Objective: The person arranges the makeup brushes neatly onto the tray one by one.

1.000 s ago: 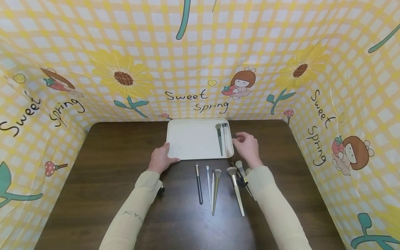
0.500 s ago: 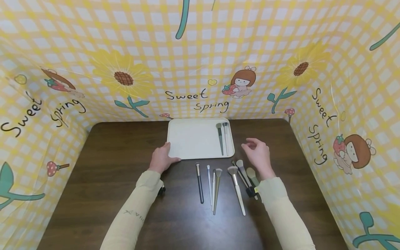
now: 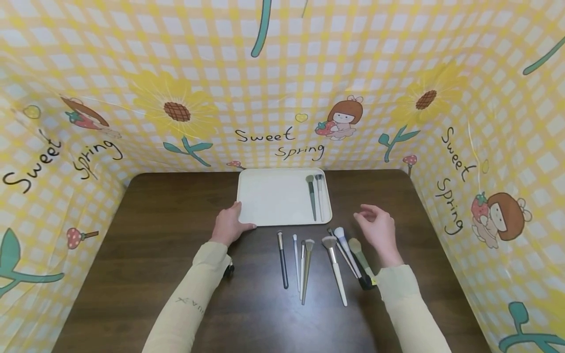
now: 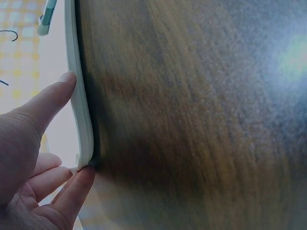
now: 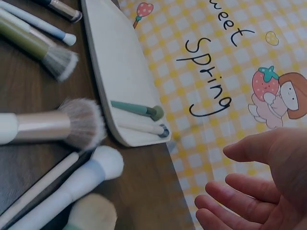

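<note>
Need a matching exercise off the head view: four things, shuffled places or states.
1. bare left hand
2. bare right hand
3. slim dark-green makeup brush
4. slim black-handled makeup brush

A. leftmost brush lying on the dark brown wooden table
B. at the near left corner of the white rectangular tray
C. inside the tray
D. holding nothing

Pairs: 1-B, 2-D, 3-C, 4-A

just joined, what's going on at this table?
A person is working with a white tray and brushes. The left hand holds the tray's near-left corner. A green brush and a white brush lie inside, along its right side. More brushes lie on the table in front. The right hand is empty, right of the tray.
</note>
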Demonstrator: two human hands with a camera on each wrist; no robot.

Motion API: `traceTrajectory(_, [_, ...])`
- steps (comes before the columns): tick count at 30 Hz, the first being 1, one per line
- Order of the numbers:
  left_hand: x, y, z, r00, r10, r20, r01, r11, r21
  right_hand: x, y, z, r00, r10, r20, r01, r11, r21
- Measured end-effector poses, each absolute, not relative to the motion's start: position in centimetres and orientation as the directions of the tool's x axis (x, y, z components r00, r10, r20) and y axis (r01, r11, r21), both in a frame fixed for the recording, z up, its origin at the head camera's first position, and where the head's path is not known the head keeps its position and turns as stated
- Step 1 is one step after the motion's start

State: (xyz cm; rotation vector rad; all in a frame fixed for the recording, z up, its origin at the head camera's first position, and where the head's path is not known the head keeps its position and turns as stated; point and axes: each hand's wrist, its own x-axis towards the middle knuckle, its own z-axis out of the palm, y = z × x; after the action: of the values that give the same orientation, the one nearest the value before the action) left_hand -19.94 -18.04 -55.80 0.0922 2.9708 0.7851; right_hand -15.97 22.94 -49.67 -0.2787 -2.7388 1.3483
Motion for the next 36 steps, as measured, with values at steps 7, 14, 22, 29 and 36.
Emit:
traceTrajectory(7, [-19.9, -18.0, -55.9, -0.996, 0.076, -0.044, 0.044, 0.871, 0.490, -14.7, 24.3, -50.5, -0.977, 0.200, -0.069, 0.179, 0.608, -0.773])
traceTrajectory(14, [-19.8, -18.0, -55.9, -0.996, 0.070, -0.050, 0.036, 0.866, 0.498, -13.8, 25.4, -51.4, -0.976, 0.173, -0.134, 0.214, 0.625, -0.750])
traceTrajectory(22, [-19.9, -18.0, -55.9, -0.996, 0.066, -0.053, 0.031, 0.867, 0.497, -13.2, 26.8, -52.3, -0.967, 0.070, -0.245, 0.224, 0.691, -0.687])
traceTrajectory(29, [-19.8, -18.0, -55.9, -0.996, 0.067, -0.056, 0.030, 0.864, 0.503, -12.8, 27.7, -52.4, -0.925, 0.003, -0.381, 0.251, 0.757, -0.603])
traceTrajectory(36, [-19.7, -17.9, -55.7, -0.996, 0.061, -0.068, 0.019, 0.865, 0.501, -12.5, 28.5, -52.7, -0.900, -0.018, -0.435, 0.252, 0.793, -0.555])
